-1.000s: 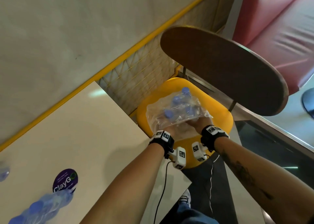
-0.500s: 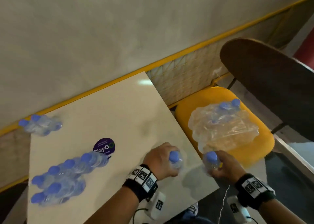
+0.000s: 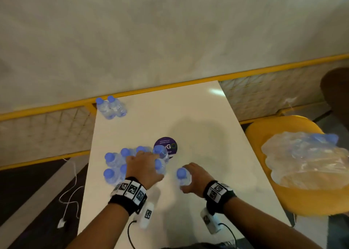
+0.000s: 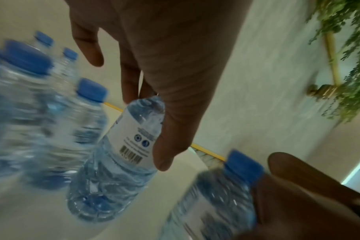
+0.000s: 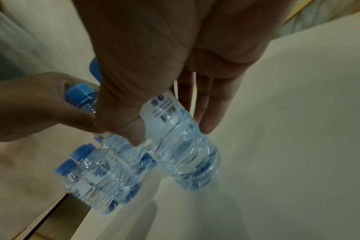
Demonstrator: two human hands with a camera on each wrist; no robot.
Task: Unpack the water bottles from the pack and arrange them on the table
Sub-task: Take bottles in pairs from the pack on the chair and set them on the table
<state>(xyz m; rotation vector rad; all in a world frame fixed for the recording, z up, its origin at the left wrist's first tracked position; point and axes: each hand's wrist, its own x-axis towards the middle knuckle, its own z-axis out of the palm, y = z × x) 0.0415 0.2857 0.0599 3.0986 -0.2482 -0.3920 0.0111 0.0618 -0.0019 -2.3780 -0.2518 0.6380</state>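
Small clear water bottles with blue caps. My left hand (image 3: 143, 165) grips one bottle (image 3: 160, 168) round its label, right beside a cluster of several upright bottles (image 3: 113, 163) on the white table (image 3: 198, 120). In the left wrist view the thumb and fingers wrap this held bottle (image 4: 117, 154). My right hand (image 3: 194, 177) grips a second bottle (image 3: 183, 179) a little to the right, upright, its base at the table top; in the right wrist view it is the held bottle (image 5: 181, 146). The torn plastic pack (image 3: 306, 160) with more bottles lies on a yellow chair (image 3: 283, 197) at the right.
Two more bottles (image 3: 111, 108) stand at the table's far left corner. A round purple sticker (image 3: 168, 145) lies mid-table. A yellow rail and mesh (image 3: 188, 84) run behind the table. A white cable (image 3: 69, 197) lies on the floor at the left.
Both hands took a bottle each from the pack on the chair and carried them left over the table. The left one has come up against the cluster.
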